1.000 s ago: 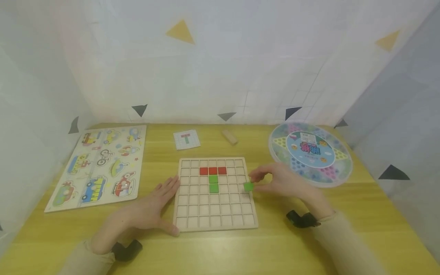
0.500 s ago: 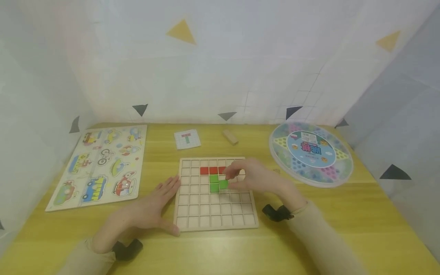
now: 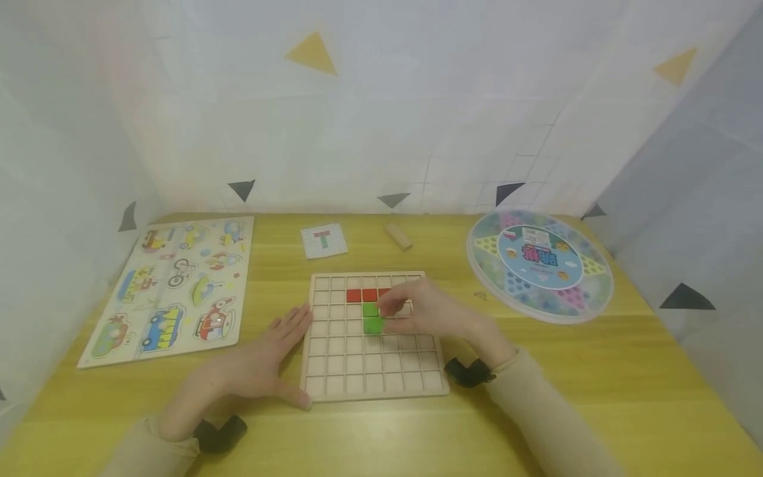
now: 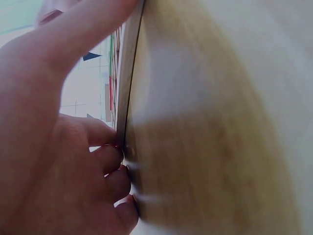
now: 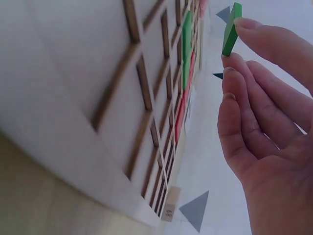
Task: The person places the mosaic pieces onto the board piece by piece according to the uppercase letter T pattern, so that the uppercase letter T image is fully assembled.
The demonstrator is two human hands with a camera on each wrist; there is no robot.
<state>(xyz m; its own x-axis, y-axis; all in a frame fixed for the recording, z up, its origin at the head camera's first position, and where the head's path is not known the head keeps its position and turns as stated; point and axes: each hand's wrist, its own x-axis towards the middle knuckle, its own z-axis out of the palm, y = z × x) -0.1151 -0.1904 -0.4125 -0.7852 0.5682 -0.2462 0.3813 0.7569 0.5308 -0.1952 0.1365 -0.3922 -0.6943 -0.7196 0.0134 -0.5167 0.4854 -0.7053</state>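
Note:
A wooden grid board (image 3: 334, 364) lies on the table. A row of red tiles (image 3: 361, 295) sits in its upper cells, partly covered by my right hand (image 3: 426, 311). Below the row is a green tile (image 3: 369, 309). Thumb and fingertip of the right hand pinch another green tile (image 5: 232, 32), which the right wrist view shows tilted and raised off the board. In the head view it overlaps the lower green cell. My left hand (image 3: 256, 361) touches the board's left edge with fingers spread; the thumb lies by the lower left corner.
A vehicle picture puzzle board (image 3: 173, 291) lies at the left. Behind the grid are a pattern card (image 3: 324, 241) with a red and green T and a small wooden block (image 3: 398, 236). A round Chinese checkers board (image 3: 539, 265) lies at the right. Patterned wall (image 3: 381, 99) stands behind.
My right hand has moved left from the grid board's right edge to above its middle, carrying the pinched green tile over the green column. The left hand has stayed in place.

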